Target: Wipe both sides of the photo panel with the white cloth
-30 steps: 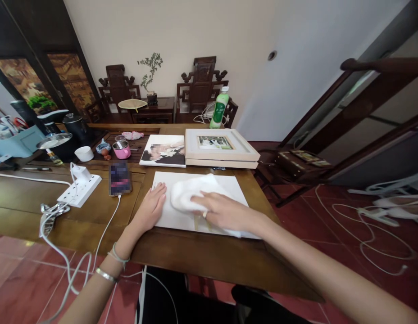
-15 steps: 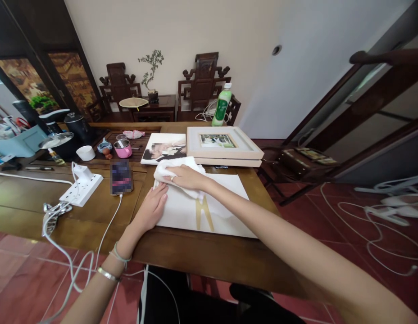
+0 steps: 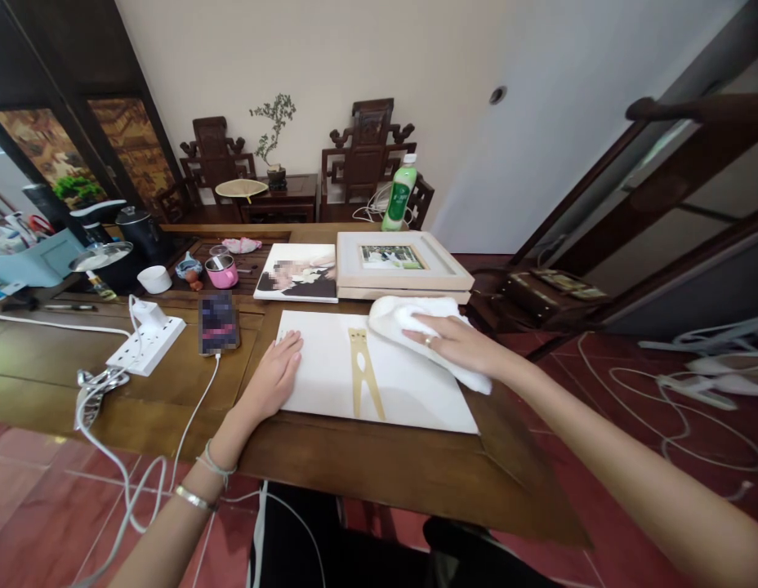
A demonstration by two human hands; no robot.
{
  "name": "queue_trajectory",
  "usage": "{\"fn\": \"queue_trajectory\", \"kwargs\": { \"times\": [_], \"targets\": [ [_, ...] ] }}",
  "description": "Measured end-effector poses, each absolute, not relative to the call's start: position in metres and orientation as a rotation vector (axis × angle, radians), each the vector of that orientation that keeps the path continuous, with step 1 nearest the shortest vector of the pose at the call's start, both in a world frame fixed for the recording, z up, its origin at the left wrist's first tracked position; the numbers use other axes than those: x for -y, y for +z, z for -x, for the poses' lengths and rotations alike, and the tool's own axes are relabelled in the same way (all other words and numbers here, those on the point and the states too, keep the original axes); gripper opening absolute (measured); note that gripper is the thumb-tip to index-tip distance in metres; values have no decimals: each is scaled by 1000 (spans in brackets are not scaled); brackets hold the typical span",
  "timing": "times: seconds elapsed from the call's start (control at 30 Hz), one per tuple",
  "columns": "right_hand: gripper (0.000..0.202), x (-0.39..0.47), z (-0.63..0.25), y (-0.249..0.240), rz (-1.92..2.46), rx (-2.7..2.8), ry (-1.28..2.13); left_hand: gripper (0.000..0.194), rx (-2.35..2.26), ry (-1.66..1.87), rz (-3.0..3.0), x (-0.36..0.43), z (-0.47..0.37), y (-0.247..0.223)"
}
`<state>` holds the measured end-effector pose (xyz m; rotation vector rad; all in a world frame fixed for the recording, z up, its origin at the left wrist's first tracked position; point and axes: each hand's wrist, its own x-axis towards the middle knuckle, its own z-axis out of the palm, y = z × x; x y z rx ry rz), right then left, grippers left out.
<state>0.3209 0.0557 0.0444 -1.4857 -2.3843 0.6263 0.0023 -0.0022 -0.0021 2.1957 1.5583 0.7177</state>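
A white board (image 3: 330, 376) with a gold A-shaped stand on its back lies flat on the wooden table (image 3: 367, 465) in front of me. My left hand (image 3: 272, 380) presses flat on the board's left edge, fingers spread. My right hand (image 3: 458, 343) lies on a white cloth (image 3: 409, 322) at the board's far right corner, pressing it down.
Behind the board lie a photo print (image 3: 296, 272) and stacked wooden picture frames (image 3: 403, 265). A green bottle (image 3: 399, 194) stands further back. To the left are a charging phone (image 3: 218, 323), a power strip (image 3: 146, 336), a pink mug (image 3: 221, 271) and a kettle (image 3: 134, 224).
My right hand slid the cloth from the board's near middle to its far left corner, then across to the far right corner. The gold stand came into view. My left hand stayed put.
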Motion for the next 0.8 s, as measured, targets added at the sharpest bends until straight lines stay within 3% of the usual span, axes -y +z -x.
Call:
{"fn": "queue_trajectory", "kwargs": {
  "times": [0.2, 0.43, 0.8],
  "targets": [
    [27, 5, -330, 24, 1319, 2526, 389, 47, -1563, 718, -2189, 2, -3, -1],
    [34, 62, -338, 55, 1460, 2606, 719, 49, -1553, 735, -2187, 1, -2, -1],
    [35, -44, -333, 39, 1377, 2436, 724, 48, -1560, 711, -2196, 2, -2, 1]
  ]
}}
